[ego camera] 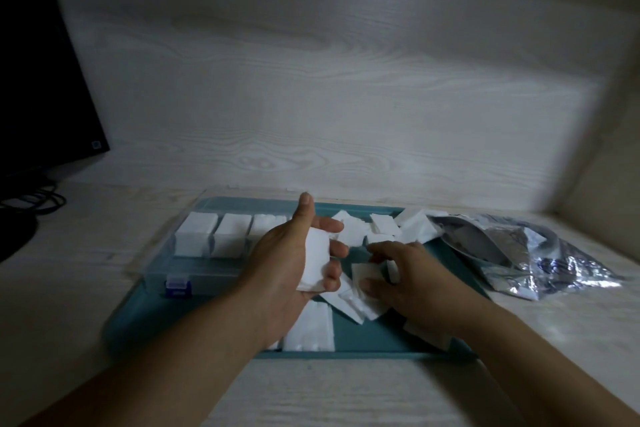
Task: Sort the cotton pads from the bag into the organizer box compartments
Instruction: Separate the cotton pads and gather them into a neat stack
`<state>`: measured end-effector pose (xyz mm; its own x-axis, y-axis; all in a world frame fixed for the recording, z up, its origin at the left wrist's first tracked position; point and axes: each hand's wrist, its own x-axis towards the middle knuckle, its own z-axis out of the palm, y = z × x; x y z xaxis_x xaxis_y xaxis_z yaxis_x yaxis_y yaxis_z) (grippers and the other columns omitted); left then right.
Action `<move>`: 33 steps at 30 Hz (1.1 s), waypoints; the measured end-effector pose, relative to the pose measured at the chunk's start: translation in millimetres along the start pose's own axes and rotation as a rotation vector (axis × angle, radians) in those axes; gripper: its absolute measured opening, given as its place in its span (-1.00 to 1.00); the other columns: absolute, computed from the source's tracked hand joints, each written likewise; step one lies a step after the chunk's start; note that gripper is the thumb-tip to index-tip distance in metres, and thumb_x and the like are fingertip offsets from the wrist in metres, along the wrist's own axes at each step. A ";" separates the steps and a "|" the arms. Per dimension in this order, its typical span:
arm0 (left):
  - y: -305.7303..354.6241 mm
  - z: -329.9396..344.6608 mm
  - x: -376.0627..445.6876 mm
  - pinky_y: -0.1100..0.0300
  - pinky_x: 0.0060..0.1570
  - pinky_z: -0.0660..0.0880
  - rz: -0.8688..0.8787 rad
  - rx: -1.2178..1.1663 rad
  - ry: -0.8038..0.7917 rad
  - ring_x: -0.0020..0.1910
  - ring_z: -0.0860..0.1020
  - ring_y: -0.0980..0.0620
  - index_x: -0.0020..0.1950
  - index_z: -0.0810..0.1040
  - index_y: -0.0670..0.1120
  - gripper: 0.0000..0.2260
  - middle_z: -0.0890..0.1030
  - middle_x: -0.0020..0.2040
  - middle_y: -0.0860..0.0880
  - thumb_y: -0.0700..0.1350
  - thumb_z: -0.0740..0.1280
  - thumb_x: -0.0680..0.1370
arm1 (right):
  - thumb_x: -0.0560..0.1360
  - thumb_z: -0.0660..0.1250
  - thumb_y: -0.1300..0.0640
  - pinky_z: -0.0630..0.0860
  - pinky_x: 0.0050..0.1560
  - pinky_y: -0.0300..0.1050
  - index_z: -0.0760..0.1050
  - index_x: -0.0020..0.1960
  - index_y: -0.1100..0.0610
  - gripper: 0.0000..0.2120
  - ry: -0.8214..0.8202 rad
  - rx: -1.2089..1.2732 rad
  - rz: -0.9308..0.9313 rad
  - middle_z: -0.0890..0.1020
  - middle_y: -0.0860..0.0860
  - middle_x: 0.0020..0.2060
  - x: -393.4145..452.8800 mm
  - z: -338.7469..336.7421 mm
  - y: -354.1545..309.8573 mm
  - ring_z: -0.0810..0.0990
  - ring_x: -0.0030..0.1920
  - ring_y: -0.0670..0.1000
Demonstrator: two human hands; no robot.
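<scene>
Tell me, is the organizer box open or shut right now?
Open: the organizer box shows cotton pad stacks standing uncovered in its compartments, no lid over them.

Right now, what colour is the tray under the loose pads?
Teal blue-green. The tray shows best in the head view, the only one, along its near edge.

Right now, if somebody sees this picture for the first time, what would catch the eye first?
First the left hand, mid-frame, holding a stack of white cotton pads above the teal tray. Beside it, the right hand picks at loose pads scattered on the tray. Right of the tray lies a crumpled silver bag.
</scene>
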<state>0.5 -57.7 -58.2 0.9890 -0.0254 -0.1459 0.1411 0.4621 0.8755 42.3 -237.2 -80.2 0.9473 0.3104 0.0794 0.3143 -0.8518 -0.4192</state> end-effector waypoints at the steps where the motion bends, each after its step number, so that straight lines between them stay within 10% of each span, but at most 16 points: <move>1: -0.1 0.6 0.1 0.27 -0.53 0.32 0.002 -0.005 0.000 -0.50 0.38 0.02 -0.06 0.56 -0.20 -0.54 0.55 -0.38 -0.14 0.21 0.21 0.58 | 0.48 0.41 -0.09 0.39 0.28 -0.13 0.39 0.40 -0.06 -0.48 0.016 0.004 -0.007 0.49 -0.07 0.20 0.5 0.7 -0.1 0.41 0.26 -0.04; 9: -0.4 1.2 0.0 0.27 -0.53 0.35 -0.004 0.004 -0.003 -0.51 0.40 0.01 -0.07 0.56 -0.19 -0.54 0.55 -0.41 -0.13 0.22 0.19 0.57 | 0.44 0.47 0.01 0.36 0.15 -0.23 0.57 0.11 -0.08 -0.75 0.140 -0.030 -0.052 0.48 -0.10 0.12 -2.6 -1.2 -7.3 0.39 0.18 -0.08; 21: -1.4 2.9 -1.5 0.28 -0.52 0.33 0.002 -0.005 0.006 -0.53 0.38 -0.01 -0.09 0.55 -0.21 -0.53 0.53 -0.42 -0.15 0.21 0.18 0.59 | 0.46 0.44 -0.06 0.37 0.18 -0.19 0.48 0.36 -0.02 -0.51 0.114 -0.058 0.018 0.48 -0.02 0.16 -0.1 0.2 -4.6 0.40 0.20 -0.03; 26: -3.4 1.6 -0.8 0.26 -0.53 0.34 0.019 0.002 0.006 -0.53 0.39 -0.01 -0.08 0.56 -0.22 -0.52 0.54 -0.40 -0.16 0.21 0.20 0.59 | 0.52 0.40 0.12 0.36 -0.10 -0.37 0.59 0.23 -0.01 -0.72 0.196 -0.040 -0.110 0.50 -0.09 -0.05 -2.7 -0.9 -6.6 0.47 -0.08 -0.13; 33: -3.5 2.9 -3.7 0.24 -0.53 0.36 0.071 0.041 -0.013 -0.54 0.41 -0.04 -0.04 0.55 -0.24 -0.53 0.54 -0.39 -0.18 0.19 0.19 0.60 | 0.50 0.37 0.30 0.40 -0.37 -0.33 0.67 -0.19 0.14 -0.85 0.287 0.795 -0.164 0.60 -0.03 -0.42 -12.4 -37.5 -17.2 0.46 -0.41 -0.11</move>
<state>-3.5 -61.7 -59.3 0.9970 -0.0058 -0.0775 0.0725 0.4266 0.9015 27.5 -242.2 -40.1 0.9064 0.1937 0.3754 0.4134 -0.2240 -0.8826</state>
